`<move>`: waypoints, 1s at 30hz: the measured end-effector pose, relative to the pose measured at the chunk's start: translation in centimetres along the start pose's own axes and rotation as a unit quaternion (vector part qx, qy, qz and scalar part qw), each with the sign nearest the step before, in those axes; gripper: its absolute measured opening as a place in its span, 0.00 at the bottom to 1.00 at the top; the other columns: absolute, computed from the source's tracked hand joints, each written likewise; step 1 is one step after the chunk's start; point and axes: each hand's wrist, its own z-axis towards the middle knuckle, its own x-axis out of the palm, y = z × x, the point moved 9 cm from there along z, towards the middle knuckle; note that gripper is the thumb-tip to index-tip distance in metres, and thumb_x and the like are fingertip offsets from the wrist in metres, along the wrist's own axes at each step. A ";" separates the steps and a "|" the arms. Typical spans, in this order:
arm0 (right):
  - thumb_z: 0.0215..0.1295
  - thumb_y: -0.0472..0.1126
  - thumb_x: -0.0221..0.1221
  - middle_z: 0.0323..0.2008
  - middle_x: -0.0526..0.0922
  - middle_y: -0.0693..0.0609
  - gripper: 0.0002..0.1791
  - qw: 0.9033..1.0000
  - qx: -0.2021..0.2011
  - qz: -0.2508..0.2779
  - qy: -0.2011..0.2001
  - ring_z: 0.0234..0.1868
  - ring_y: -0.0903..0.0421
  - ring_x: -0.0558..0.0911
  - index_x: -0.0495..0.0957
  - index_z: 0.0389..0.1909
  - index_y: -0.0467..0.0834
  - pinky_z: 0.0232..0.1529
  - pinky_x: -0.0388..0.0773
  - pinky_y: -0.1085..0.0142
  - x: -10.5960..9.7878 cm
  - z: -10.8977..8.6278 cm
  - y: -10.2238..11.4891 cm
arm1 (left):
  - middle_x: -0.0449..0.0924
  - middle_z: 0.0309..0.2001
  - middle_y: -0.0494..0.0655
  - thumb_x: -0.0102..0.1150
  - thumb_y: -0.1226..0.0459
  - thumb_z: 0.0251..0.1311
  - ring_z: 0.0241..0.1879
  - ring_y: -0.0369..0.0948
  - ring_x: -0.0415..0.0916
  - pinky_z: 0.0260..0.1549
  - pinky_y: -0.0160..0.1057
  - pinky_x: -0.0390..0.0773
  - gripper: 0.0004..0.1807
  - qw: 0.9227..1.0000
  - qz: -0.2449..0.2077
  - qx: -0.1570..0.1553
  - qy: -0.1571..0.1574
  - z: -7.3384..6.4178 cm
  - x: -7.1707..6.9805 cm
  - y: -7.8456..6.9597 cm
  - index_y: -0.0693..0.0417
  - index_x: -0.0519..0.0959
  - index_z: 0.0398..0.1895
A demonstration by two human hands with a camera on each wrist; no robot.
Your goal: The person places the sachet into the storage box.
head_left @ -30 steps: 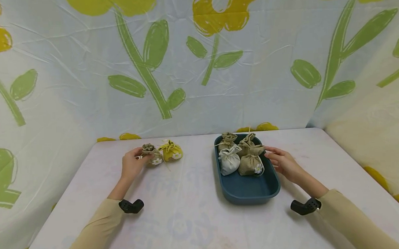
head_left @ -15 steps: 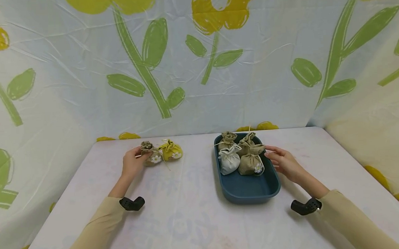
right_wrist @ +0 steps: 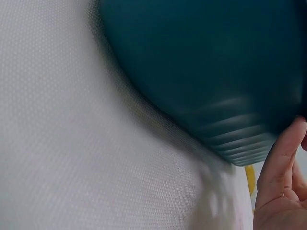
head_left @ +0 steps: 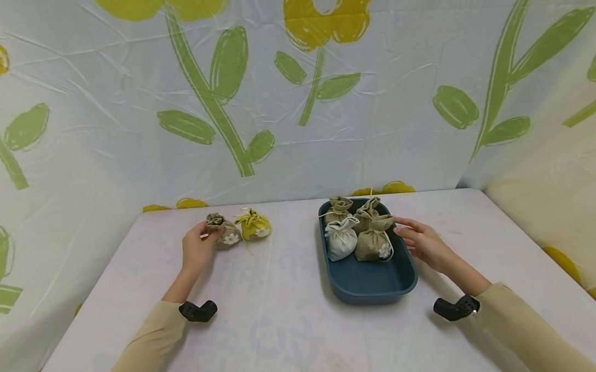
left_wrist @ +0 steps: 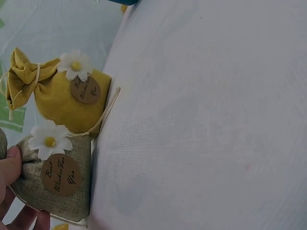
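Observation:
In the head view my left hand (head_left: 198, 248) pinches a grey-brown drawstring pouch (head_left: 229, 239) near its gathered neck, thumb in front. The left wrist view shows that pouch's white flower and round paper tag (left_wrist: 61, 175), with fingertips below it. Close beside it sits a yellow drawstring pouch (head_left: 254, 225). My right hand (head_left: 425, 246) is at the right side of a dark blue bin (head_left: 373, 298), fingers extended at the rim and thumb against its outer wall. Inside the bin's far half stand a white pouch (head_left: 342, 239) and several brown pouches (head_left: 373, 244).
A pale cloth covers the table (head_left: 283, 329). Behind it hangs a flower-printed sheet (head_left: 389, 128), which also comes down at both sides. Each wrist carries a black camera (head_left: 198, 311).
The grey-brown pouch has tilted and shifted slightly left in my left hand, its neck leaning away from the yellow pouch. My right hand stays at the bin's rim.

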 end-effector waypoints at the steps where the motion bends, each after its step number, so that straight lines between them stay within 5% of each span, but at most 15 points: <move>1: 0.72 0.46 0.52 0.34 0.77 0.69 0.20 1.000 0.001 0.000 0.000 0.34 0.70 0.74 0.64 0.63 0.53 0.33 0.71 0.74 0.0 0.0 0.0 | 0.82 0.48 0.64 0.61 0.62 0.63 0.53 0.57 0.77 0.47 0.52 0.79 0.17 1.000 0.002 -0.002 -0.004 -0.1 -0.1 0.0 0.66 0.79 0.50; 7: 0.72 0.46 0.51 0.35 0.77 0.69 0.23 1.000 0.002 -0.001 0.001 0.35 0.70 0.74 0.61 0.66 0.50 0.34 0.72 0.73 0.1 -0.1 0.1 | 0.83 0.44 0.63 0.62 0.58 0.62 0.48 0.56 0.79 0.42 0.49 0.76 0.17 0.999 0.020 -0.010 -0.038 -0.4 -1.1 -0.1 0.65 0.81 0.46; 15: 0.72 0.44 0.51 0.33 0.78 0.68 0.15 1.000 0.001 0.021 0.004 0.33 0.71 0.76 0.66 0.57 0.58 0.33 0.75 0.75 0.1 -0.2 0.1 | 0.83 0.45 0.63 0.62 0.58 0.62 0.46 0.55 0.79 0.39 0.44 0.74 0.19 0.998 0.034 -0.014 -0.053 -0.8 -2.0 -0.7 0.66 0.80 0.47; 23: 0.72 0.43 0.51 0.31 0.79 0.67 0.13 0.999 -0.003 0.037 0.008 0.31 0.71 0.77 0.67 0.53 0.59 0.31 0.74 0.76 0.2 -0.2 0.2 | 0.82 0.46 0.64 0.63 0.58 0.61 0.47 0.56 0.79 0.44 0.52 0.75 0.19 0.997 0.019 -0.016 -0.079 -1.3 -3.5 -2.5 0.65 0.81 0.47; 30: 0.72 0.44 0.51 0.32 0.79 0.67 0.15 0.999 -0.003 0.040 0.011 0.31 0.71 0.77 0.65 0.57 0.56 0.31 0.75 0.76 0.3 -0.2 0.2 | 0.83 0.44 0.60 0.62 0.58 0.62 0.45 0.51 0.78 0.36 0.34 0.71 0.18 0.998 -0.009 -0.018 -0.065 -2.1 -3.5 -4.2 0.62 0.81 0.47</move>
